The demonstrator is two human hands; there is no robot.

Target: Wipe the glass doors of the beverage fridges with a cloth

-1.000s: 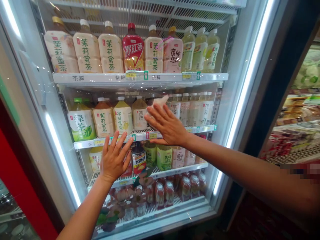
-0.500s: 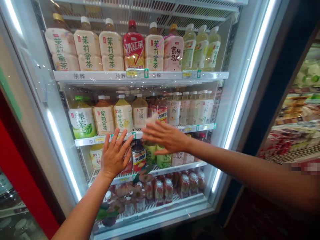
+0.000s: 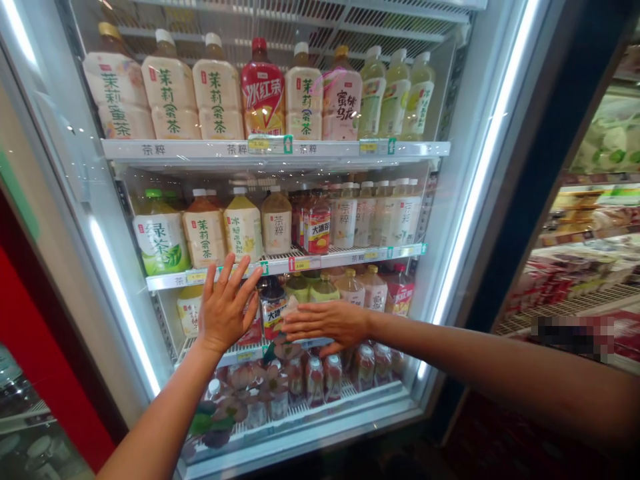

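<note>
My left hand [image 3: 227, 310] is spread with its palm toward the glass door of a lit drinks cooler, in front of the lower shelves, and nothing shows in it. To its right, my right hand [image 3: 327, 323] lies flat and sideways, its fingers close together and pointing left. A small piece of white cloth or tissue [image 3: 291, 305] pokes out above its fingertips; the rest is hidden under the hand. Behind the hands stand a dark-labelled bottle [image 3: 274, 308] and a green tea bottle [image 3: 159, 233]. The two hands are apart.
Large tea bottles [image 3: 215, 93] line the upper shelf. Bright light strips [image 3: 480, 180] run down both sides of the door. A red panel [image 3: 45, 353] is at the left, and open shelves with packaged goods [image 3: 555, 280] are at the right.
My right hand has moved down with the white piece, uncovering the middle shelf edge. My left hand has stayed nearly in place. The view has shifted slightly.
</note>
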